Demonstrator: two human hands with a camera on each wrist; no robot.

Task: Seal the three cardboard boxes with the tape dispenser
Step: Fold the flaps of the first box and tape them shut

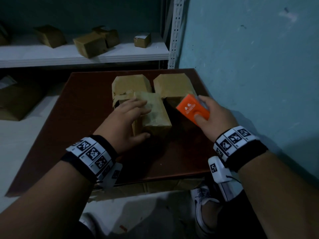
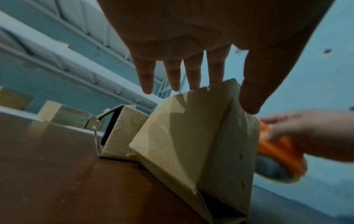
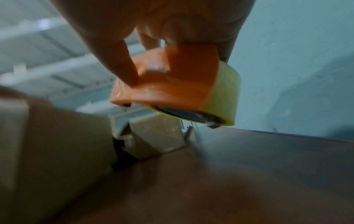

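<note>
Three brown cardboard boxes stand on a dark brown table [image 1: 74, 135]: one at the far left [image 1: 129, 84] with a loose flap, one at the far right [image 1: 170, 84], and a near one [image 1: 155, 114] in the middle. My left hand [image 1: 127, 118] rests on the near box [image 2: 191, 136], fingers [image 2: 193, 72] straight over its top and thumb by its front face. My right hand [image 1: 207, 111] grips an orange tape dispenser [image 1: 192, 109] just right of that box, above the table. The dispenser [image 3: 172, 84] carries a yellowish tape roll [image 3: 224, 94].
A white shelf [image 1: 86, 56] behind the table holds several more boxes. A blue wall [image 1: 250, 66] runs close along the table's right side. Flattened cardboard [image 1: 155, 187] lies on the floor under the near edge, beside my white shoe [image 1: 203, 200].
</note>
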